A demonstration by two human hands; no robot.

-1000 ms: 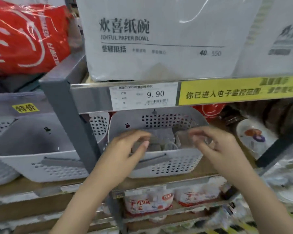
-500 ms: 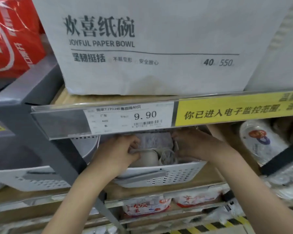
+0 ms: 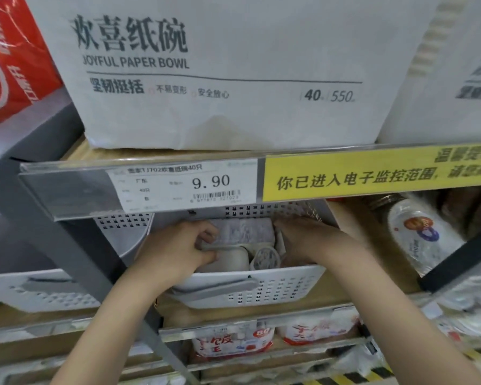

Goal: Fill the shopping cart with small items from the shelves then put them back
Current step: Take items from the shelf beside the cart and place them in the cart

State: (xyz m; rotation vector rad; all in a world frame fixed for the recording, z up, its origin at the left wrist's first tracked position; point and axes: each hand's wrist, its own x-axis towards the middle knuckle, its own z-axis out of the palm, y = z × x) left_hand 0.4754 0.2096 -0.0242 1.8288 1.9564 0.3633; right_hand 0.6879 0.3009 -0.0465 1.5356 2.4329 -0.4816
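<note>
Both hands are down in the white basket [image 3: 261, 290] on the shelf. Left hand [image 3: 178, 250] curls its fingers round a thin pale strip lying on top of a small cream cup [image 3: 233, 259]. Right hand [image 3: 308, 237] lies flatter over the grey packet [image 3: 245, 232] at the basket's back, its fingertips hidden, so its grip can't be told. Above hangs the price label [image 3: 184, 187], with a paper bowl box [image 3: 220, 73] on top.

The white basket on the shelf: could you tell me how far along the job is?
Done: small pale items already lie inside the basket. In hand: both hands are in it, the left hand curled on an item, the right hand beside. Left: no cart is in view, so cannot tell.
</note>
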